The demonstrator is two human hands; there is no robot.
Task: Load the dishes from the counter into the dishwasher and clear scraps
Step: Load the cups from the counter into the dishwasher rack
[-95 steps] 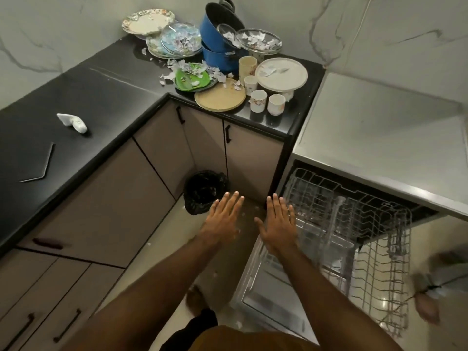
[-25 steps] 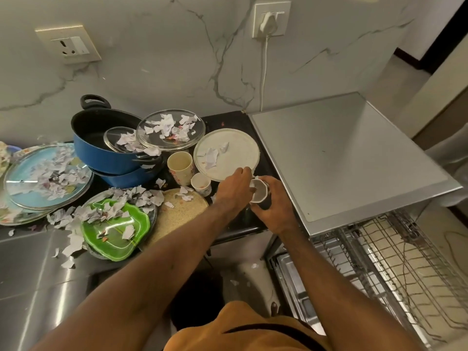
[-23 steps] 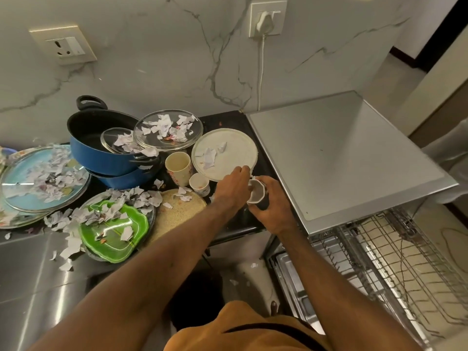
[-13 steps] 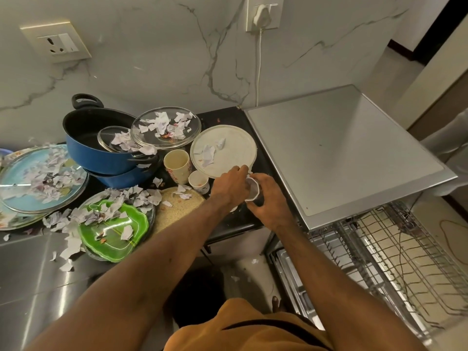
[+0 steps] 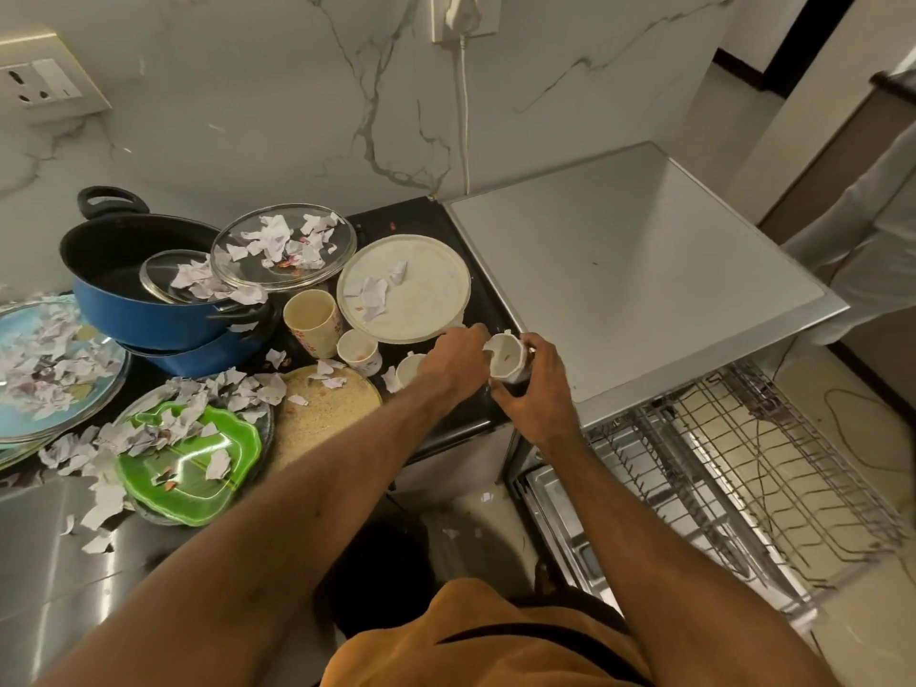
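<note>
no text, label, brand or number can be read anywhere here; the cups carry only small floral patterns, and the torn paper scraps show nothing legible.

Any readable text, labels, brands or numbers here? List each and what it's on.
No legible text anywhere.
Paper scraps: faint marks, too blurred to read.
Tall cup: red floral pattern, no words.
White cup in the right hand: no print visible.
Wall socket: no readable marking.

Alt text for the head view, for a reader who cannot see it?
The right hand grips a small white cup; the left hand reaches to its rim. Paper scraps cover plates, lids and blue pots; the dishwasher rack is pulled out.
</note>
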